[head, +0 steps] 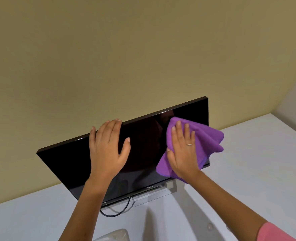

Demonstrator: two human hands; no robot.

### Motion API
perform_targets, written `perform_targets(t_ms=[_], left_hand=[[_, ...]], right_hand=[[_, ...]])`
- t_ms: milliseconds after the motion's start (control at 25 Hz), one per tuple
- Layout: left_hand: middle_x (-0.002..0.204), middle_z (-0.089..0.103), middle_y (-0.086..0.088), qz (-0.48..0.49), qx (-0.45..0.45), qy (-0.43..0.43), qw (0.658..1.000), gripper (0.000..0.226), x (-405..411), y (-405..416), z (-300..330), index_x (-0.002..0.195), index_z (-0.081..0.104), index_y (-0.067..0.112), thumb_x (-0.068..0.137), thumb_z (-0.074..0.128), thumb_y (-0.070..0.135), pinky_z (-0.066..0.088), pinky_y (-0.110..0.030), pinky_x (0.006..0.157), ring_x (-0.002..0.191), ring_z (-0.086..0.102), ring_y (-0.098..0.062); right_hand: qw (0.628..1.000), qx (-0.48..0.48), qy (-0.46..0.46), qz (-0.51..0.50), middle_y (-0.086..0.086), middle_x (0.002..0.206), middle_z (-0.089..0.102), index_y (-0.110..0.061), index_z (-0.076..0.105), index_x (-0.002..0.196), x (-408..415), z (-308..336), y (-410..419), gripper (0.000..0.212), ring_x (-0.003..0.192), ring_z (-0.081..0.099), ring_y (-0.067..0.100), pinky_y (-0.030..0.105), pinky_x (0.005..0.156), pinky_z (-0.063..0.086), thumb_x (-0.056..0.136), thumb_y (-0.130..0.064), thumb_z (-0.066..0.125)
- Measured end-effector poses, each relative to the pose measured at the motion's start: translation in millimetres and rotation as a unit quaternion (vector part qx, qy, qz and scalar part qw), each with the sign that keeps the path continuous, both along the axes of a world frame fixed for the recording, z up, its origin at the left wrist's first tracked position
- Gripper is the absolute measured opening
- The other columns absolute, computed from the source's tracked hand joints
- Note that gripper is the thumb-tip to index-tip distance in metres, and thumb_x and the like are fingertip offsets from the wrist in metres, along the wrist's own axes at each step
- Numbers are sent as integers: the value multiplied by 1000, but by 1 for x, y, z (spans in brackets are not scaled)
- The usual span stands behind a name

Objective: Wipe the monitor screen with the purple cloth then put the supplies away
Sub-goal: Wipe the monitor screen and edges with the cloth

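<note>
Currently, right hand flat, fingers straight, pressing purple cloth against right part of monitor screen, left hand released, fingers over monitor's top edge, black cable on white table below left wrist.

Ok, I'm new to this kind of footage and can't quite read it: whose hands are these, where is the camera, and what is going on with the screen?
There is no machine here. A person wears one camera on the head, looking forward and down, so you see their own two arms reaching out. The left hand lies with straight fingers over the top edge of a dark monitor, steadying it. The right hand presses a purple cloth flat against the right part of the screen. The monitor stands on a white table, with a black cable looping beneath it. At the bottom edge sits something pale and blurry; I cannot tell what.
</note>
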State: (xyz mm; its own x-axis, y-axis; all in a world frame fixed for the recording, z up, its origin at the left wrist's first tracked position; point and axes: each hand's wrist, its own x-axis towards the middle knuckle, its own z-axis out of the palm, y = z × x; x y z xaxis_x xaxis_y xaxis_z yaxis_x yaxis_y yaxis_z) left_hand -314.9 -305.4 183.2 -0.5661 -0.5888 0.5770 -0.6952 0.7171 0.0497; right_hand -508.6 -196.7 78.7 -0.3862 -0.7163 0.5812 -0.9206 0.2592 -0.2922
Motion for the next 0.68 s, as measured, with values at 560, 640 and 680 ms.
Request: perform_targets(t_ms=[560,640,680], left_hand=[[134,55,-4,-22,-29,1,999,53,-33,7,-7,135,46,13,87,48,35,18,-44,113,128,46,-24],[134,55,-5,-24,-27,0,999,53,-33,7,-7,135,46,13,87,48,35,19,-45,113,128,46,-24],[134,56,-5,-25,-27,2,999,53,-33,7,-7,135,47,12,87,48,35,18,-45,113,128,46,-24]], right_hand=[[990,-95,-70,-75,11,154,6,-3,14,147,-47,40,-4,69,144,2,22,47,117,5,84,-19,34],[984,-99,-104,-106,11,153,6,1,17,147,-51,32,1,67,143,6,26,50,117,10,84,-16,33],[983,-93,-112,-112,12,153,7,2,19,146,-49,27,2,67,143,9,29,53,116,14,83,-15,33]])
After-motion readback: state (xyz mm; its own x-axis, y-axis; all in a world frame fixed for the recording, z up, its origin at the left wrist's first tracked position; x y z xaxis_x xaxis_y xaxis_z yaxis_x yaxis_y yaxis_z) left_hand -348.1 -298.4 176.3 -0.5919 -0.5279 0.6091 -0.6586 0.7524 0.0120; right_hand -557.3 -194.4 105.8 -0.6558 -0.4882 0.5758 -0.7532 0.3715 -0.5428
